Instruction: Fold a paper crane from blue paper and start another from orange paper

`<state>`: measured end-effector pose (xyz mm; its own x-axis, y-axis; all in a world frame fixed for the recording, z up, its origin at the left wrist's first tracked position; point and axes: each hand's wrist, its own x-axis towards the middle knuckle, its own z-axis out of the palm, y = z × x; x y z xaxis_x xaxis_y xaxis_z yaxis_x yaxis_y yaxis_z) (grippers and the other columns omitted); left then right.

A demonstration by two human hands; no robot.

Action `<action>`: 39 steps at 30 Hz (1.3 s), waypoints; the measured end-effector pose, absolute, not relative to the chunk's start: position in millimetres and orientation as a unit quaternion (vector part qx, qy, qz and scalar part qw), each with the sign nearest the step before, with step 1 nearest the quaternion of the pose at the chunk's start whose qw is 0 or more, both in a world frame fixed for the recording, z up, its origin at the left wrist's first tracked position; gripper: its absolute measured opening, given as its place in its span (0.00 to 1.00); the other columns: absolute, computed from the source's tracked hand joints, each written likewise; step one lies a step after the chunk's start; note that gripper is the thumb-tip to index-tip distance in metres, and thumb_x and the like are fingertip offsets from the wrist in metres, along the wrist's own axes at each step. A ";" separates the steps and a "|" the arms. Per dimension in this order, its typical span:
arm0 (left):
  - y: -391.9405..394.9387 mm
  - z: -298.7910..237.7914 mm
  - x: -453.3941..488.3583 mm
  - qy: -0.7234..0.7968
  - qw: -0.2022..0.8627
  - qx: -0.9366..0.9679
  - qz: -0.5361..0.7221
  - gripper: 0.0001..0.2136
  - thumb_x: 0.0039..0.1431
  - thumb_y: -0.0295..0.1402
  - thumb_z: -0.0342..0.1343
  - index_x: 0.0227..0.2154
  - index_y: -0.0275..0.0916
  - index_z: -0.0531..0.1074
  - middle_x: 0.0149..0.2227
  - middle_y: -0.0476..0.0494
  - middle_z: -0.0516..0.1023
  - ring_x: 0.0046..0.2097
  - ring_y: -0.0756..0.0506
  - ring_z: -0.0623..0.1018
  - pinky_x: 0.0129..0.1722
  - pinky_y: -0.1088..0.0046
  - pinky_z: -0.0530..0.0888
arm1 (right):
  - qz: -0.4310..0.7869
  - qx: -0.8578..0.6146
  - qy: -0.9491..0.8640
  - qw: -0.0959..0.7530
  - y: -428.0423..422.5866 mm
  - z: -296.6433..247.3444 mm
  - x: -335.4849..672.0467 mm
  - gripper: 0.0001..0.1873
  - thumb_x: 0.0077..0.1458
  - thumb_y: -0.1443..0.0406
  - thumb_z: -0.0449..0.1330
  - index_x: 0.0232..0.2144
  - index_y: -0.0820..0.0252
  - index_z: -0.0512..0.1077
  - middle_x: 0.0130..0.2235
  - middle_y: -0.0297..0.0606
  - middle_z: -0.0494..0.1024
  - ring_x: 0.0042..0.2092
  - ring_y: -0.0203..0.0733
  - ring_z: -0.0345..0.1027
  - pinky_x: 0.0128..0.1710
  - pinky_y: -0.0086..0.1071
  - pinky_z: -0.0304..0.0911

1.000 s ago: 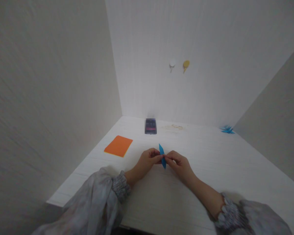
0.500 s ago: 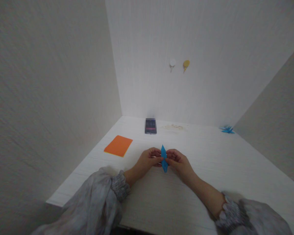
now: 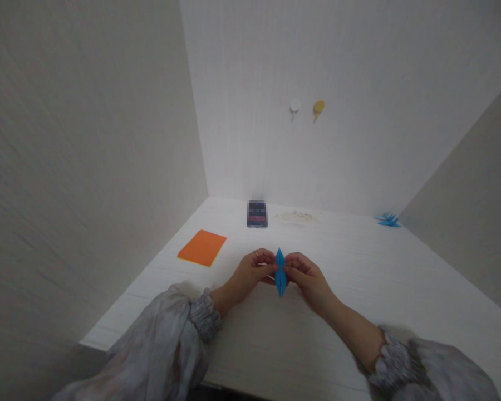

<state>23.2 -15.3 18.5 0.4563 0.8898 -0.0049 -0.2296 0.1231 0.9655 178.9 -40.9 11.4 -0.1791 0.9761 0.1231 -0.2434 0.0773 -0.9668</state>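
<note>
A narrow, pointed piece of folded blue paper (image 3: 279, 272) stands upright between both hands, just above the white table (image 3: 359, 278). My left hand (image 3: 253, 273) pinches its left side, fingers closed, a ring on one finger. My right hand (image 3: 305, 274) pinches its right side, fingers closed. Both wrists rest low near the tabletop.
An orange paper stack (image 3: 202, 248) lies at the left. A small dark box (image 3: 257, 214) stands at the back, with a faint pale stain (image 3: 295, 216) beside it. A finished blue folded figure (image 3: 387, 220) sits at the far right corner. Two hooks (image 3: 307, 108) hang on the back wall.
The blue paper has turned from tilted to upright and dropped slightly lower between my hands. Both hands have closed in a little around it.
</note>
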 end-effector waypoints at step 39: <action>-16.4 17.9 21.4 0.296 0.702 0.511 0.398 0.11 0.37 0.30 0.63 0.25 0.31 0.68 0.23 0.46 0.75 0.26 0.49 0.75 0.30 0.72 0.72 | 0.570 -0.378 -0.502 0.530 -42.2 7.1 180.2 0.05 0.42 0.67 0.62 0.25 0.61 0.68 0.24 0.31 0.70 0.27 0.32 0.61 0.29 0.28 0.56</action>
<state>21.4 -16.4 17.9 0.5070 0.8619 -0.0093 -0.2567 0.1612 0.9529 180.2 -42.2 7.1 -0.1519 0.9832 0.1009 -0.2245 0.0651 -0.9723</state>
